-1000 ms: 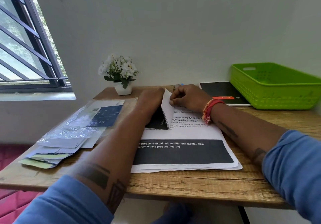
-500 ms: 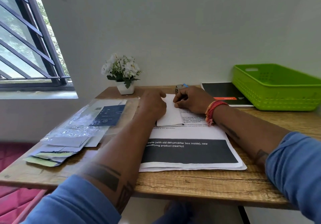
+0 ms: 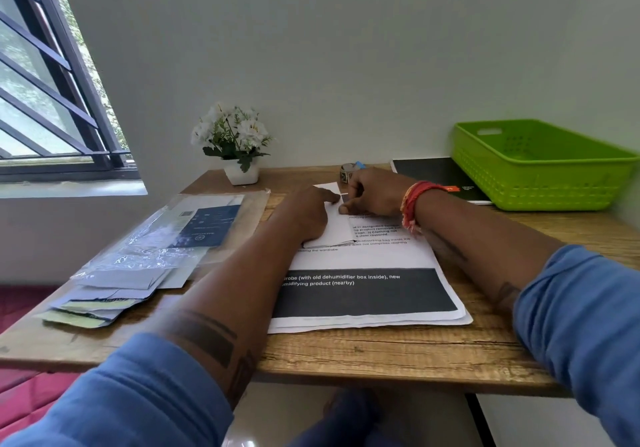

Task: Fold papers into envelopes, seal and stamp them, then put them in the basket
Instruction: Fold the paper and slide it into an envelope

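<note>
A folded white paper lies flat on top of a stack of printed sheets in the middle of the wooden table. My left hand presses down on the fold's left side, index finger stretched toward the right hand. My right hand, with a red thread band at the wrist, rests curled on the fold's upper right, fingertips against the paper. A pile of envelopes sits at the table's left. The green basket stands at the back right.
A clear plastic sleeve with a dark blue card covers the envelope pile's far end. A small pot of white flowers stands at the back. A tape roll and a black notebook lie behind my right hand. Window at left.
The raised flap of the paper has been brought down and now lies flat. Both hands have shifted onto the folded piece and press it.
</note>
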A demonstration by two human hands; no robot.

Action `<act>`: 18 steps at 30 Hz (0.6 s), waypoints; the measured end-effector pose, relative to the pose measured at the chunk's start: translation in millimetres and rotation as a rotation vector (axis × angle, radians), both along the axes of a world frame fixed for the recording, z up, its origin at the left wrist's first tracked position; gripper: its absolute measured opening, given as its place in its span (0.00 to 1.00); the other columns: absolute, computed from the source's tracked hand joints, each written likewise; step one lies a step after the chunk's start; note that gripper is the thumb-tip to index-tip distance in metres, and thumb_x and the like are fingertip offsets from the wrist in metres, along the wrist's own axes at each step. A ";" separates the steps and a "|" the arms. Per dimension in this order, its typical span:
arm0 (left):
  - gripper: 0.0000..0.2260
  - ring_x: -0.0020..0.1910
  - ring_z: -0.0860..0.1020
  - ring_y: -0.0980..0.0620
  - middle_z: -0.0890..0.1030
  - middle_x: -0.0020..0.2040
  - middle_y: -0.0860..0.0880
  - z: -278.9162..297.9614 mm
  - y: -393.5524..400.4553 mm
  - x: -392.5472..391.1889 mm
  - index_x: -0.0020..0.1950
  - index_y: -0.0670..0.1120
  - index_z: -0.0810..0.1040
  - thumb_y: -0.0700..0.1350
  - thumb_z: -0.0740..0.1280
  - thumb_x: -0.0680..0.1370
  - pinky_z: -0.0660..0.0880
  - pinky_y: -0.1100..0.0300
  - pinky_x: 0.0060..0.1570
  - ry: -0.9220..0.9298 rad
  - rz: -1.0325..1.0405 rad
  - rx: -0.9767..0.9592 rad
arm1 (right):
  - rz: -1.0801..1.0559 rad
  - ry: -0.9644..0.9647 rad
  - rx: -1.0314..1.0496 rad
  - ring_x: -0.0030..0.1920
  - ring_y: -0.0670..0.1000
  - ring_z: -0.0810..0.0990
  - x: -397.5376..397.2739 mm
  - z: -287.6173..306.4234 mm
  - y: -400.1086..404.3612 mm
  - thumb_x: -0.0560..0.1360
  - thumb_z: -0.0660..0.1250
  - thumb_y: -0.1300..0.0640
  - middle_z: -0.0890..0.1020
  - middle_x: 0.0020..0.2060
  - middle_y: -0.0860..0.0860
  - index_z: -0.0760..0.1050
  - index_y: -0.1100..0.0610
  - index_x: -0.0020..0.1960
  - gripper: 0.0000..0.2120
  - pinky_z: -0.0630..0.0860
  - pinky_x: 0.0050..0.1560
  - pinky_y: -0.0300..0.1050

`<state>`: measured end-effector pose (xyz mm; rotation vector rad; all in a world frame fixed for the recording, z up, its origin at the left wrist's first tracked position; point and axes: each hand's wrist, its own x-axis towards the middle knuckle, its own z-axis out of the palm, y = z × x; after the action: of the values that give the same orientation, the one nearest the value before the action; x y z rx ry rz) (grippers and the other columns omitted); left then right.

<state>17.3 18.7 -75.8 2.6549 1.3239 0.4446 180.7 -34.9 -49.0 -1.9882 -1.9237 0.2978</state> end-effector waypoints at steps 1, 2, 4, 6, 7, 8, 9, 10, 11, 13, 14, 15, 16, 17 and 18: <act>0.27 0.73 0.69 0.44 0.69 0.77 0.45 -0.5 0.1 0.2 0.74 0.58 0.73 0.35 0.56 0.80 0.69 0.55 0.67 0.000 -0.001 0.005 | 0.011 -0.018 -0.046 0.35 0.44 0.72 0.3 3.2 -3.2 0.75 0.73 0.47 0.77 0.37 0.46 0.76 0.55 0.44 0.12 0.66 0.34 0.38; 0.27 0.73 0.69 0.44 0.68 0.77 0.45 -1.2 0.6 0.3 0.74 0.58 0.73 0.35 0.56 0.80 0.68 0.55 0.68 0.000 0.000 0.005 | 0.024 -0.033 -0.091 0.35 0.44 0.72 0.3 6.0 -6.6 0.75 0.73 0.46 0.78 0.38 0.48 0.78 0.56 0.46 0.13 0.67 0.36 0.39; 0.27 0.73 0.69 0.44 0.68 0.77 0.45 -1.9 1.5 0.6 0.74 0.58 0.73 0.35 0.56 0.80 0.68 0.55 0.68 0.001 0.005 0.000 | 0.044 -0.059 -0.162 0.37 0.45 0.72 -0.3 10.3 -11.9 0.75 0.72 0.44 0.78 0.40 0.48 0.79 0.57 0.50 0.15 0.68 0.38 0.39; 0.28 0.74 0.69 0.44 0.68 0.78 0.45 -1.5 1.8 0.4 0.75 0.58 0.72 0.35 0.56 0.80 0.68 0.55 0.68 0.007 0.006 -0.007 | 0.054 -0.103 -0.195 0.38 0.44 0.72 -1.2 13.6 -16.4 0.75 0.72 0.42 0.78 0.40 0.46 0.78 0.55 0.51 0.16 0.67 0.38 0.40; 0.28 0.74 0.69 0.45 0.68 0.78 0.46 -1.1 1.9 0.4 0.75 0.58 0.72 0.35 0.56 0.80 0.68 0.55 0.68 0.009 0.006 -0.009 | 0.059 -0.123 -0.212 0.39 0.44 0.72 -1.1 15.2 -18.4 0.74 0.72 0.41 0.77 0.40 0.46 0.78 0.54 0.52 0.17 0.67 0.38 0.40; 0.28 0.74 0.69 0.45 0.67 0.78 0.46 -0.8 2.0 0.3 0.75 0.59 0.72 0.35 0.56 0.80 0.68 0.55 0.67 0.009 0.007 -0.009 | 0.064 -0.136 -0.231 0.39 0.44 0.72 -1.0 17.1 -21.0 0.74 0.72 0.40 0.77 0.40 0.46 0.78 0.53 0.51 0.17 0.68 0.39 0.40; 0.27 0.74 0.69 0.45 0.67 0.78 0.46 -0.7 1.7 0.4 0.75 0.59 0.72 0.35 0.56 0.80 0.68 0.55 0.67 0.010 0.010 -0.009 | 0.070 -0.139 -0.256 0.40 0.45 0.73 -0.3 18.5 -22.9 0.73 0.73 0.40 0.78 0.41 0.46 0.77 0.53 0.51 0.18 0.68 0.40 0.40; 0.27 0.74 0.69 0.44 0.67 0.78 0.46 -0.8 1.5 0.2 0.75 0.59 0.71 0.36 0.56 0.80 0.69 0.54 0.67 0.012 0.011 -0.005 | 0.077 -0.135 -0.287 0.41 0.45 0.73 -0.1 20.3 -25.1 0.72 0.73 0.39 0.78 0.42 0.46 0.77 0.52 0.51 0.18 0.69 0.41 0.41; 0.28 0.74 0.69 0.44 0.67 0.78 0.46 -0.8 1.4 0.0 0.75 0.59 0.71 0.35 0.56 0.80 0.68 0.54 0.67 0.016 0.010 0.000 | 0.084 -0.126 -0.322 0.42 0.46 0.73 -0.1 21.6 -26.2 0.72 0.74 0.40 0.78 0.43 0.46 0.76 0.51 0.51 0.18 0.69 0.41 0.41; 0.28 0.74 0.68 0.45 0.67 0.78 0.46 -0.9 1.3 -0.6 0.75 0.59 0.71 0.35 0.56 0.80 0.68 0.54 0.67 0.022 0.001 0.002 | 0.097 -0.120 -0.377 0.43 0.46 0.73 -1.4 25.4 -28.7 0.71 0.75 0.40 0.77 0.44 0.47 0.75 0.51 0.52 0.18 0.70 0.41 0.41; 0.28 0.74 0.68 0.45 0.67 0.78 0.46 -0.6 1.4 -0.7 0.75 0.59 0.71 0.35 0.56 0.80 0.68 0.54 0.67 0.024 -0.001 0.000 | 0.102 -0.132 -0.399 0.43 0.47 0.73 -2.6 27.6 -30.0 0.70 0.75 0.40 0.77 0.45 0.47 0.75 0.50 0.53 0.19 0.70 0.41 0.41; 0.28 0.74 0.68 0.45 0.67 0.78 0.46 -0.3 1.1 -1.0 0.76 0.59 0.71 0.35 0.56 0.80 0.68 0.54 0.67 0.025 0.000 -0.002 | 0.106 -0.153 -0.416 0.44 0.47 0.73 -2.6 29.5 -30.9 0.69 0.76 0.39 0.77 0.46 0.47 0.74 0.50 0.54 0.21 0.70 0.42 0.41; 0.28 0.74 0.69 0.45 0.67 0.78 0.46 -0.1 0.8 -0.8 0.76 0.59 0.71 0.35 0.56 0.81 0.68 0.55 0.67 0.025 0.001 -0.001 | 0.109 -0.175 -0.424 0.46 0.47 0.73 -2.3 31.0 -32.3 0.68 0.76 0.38 0.76 0.47 0.46 0.74 0.49 0.56 0.23 0.71 0.44 0.42; 0.28 0.74 0.69 0.45 0.67 0.78 0.46 0.1 0.4 -0.6 0.75 0.59 0.71 0.35 0.56 0.81 0.68 0.55 0.66 0.026 0.002 0.002 | 0.112 -0.180 -0.416 0.47 0.47 0.74 -0.3 30.4 -32.9 0.68 0.76 0.37 0.76 0.48 0.46 0.74 0.48 0.57 0.25 0.71 0.45 0.42; 0.28 0.73 0.69 0.45 0.67 0.78 0.46 0.1 0.1 -0.3 0.75 0.59 0.71 0.35 0.56 0.81 0.68 0.55 0.66 0.027 0.002 0.005 | 0.117 -0.146 -0.382 0.47 0.47 0.74 3.2 28.1 -33.7 0.68 0.75 0.37 0.77 0.48 0.47 0.74 0.48 0.58 0.25 0.72 0.46 0.43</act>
<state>17.0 18.8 -75.7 2.6732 1.3353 0.4149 183.9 -68.6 -20.9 -2.1845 -2.2156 0.6065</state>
